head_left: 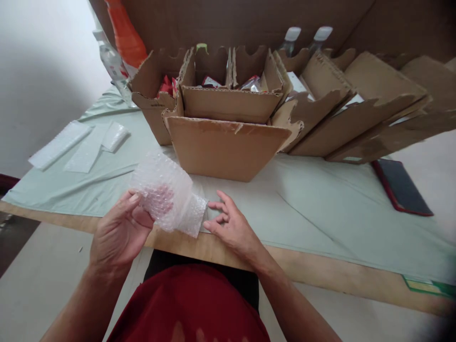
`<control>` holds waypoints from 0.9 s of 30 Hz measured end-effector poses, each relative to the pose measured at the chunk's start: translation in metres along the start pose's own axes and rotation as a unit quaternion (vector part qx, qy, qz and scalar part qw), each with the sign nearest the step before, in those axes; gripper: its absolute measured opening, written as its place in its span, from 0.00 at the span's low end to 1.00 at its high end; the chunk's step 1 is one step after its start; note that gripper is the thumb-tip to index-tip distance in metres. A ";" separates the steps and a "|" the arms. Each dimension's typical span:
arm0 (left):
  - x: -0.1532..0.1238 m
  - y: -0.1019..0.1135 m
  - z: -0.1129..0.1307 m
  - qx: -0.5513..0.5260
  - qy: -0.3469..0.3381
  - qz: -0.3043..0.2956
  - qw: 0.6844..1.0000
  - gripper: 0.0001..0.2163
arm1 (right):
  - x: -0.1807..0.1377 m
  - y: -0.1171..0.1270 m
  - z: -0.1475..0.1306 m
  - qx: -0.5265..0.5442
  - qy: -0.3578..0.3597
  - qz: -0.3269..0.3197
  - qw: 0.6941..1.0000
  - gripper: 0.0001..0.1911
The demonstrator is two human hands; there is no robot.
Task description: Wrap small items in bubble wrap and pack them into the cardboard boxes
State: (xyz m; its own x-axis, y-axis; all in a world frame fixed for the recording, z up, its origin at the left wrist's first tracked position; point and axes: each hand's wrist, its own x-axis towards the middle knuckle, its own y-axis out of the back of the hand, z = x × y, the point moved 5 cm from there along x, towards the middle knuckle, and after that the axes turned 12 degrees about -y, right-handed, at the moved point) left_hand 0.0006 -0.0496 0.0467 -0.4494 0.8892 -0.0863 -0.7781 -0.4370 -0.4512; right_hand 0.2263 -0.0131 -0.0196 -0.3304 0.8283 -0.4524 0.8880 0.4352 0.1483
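My left hand [119, 228] grips a clear bubble wrap bag [164, 190] at its left side, thumb in front and the other fingers behind, showing pink through the plastic. A narrower piece of bubble wrap [194, 213] sticks out at the bag's lower right; whether it is separate or part of the bag I cannot tell. My right hand [231, 223] is at the right edge of that narrower piece, thumb and fingers apart, with fingertips close to or touching its edge. Both hands are above the table's front edge.
Bubble wrap pieces [60, 142] lie at left on the green cloth [313, 190]. Ahead stands a low cardboard box [228, 147], with several cardboard bins [384, 80] behind and to the right. An orange bottle [126, 35] and clear bottles stand behind. A dark flat case [402, 185] lies right.
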 end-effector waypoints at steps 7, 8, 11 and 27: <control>0.000 -0.006 0.008 0.024 -0.009 -0.065 0.998 0.01 | 0.014 -0.006 -0.028 -0.302 0.090 0.094 0.944 0.36; -0.001 -0.003 0.007 0.027 -0.006 -0.061 0.998 0.03 | 0.017 -0.006 -0.034 -0.310 0.122 0.091 0.938 0.36; -0.005 0.010 0.009 0.023 -0.008 -0.036 0.999 0.11 | 0.032 -0.011 -0.049 -0.280 0.196 0.015 0.940 0.46; 0.025 0.044 -0.024 0.322 -0.014 -0.089 0.943 0.07 | 0.012 0.096 -0.006 -0.052 -0.039 0.063 0.996 0.26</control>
State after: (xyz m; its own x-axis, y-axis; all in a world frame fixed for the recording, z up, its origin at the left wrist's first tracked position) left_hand -0.0343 -0.0428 0.0031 -0.2917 0.9559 -0.0334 -0.9431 -0.2817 0.1765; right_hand 0.3060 0.0404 -0.0057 -0.1886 0.8502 -0.4915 0.8813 0.3673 0.2972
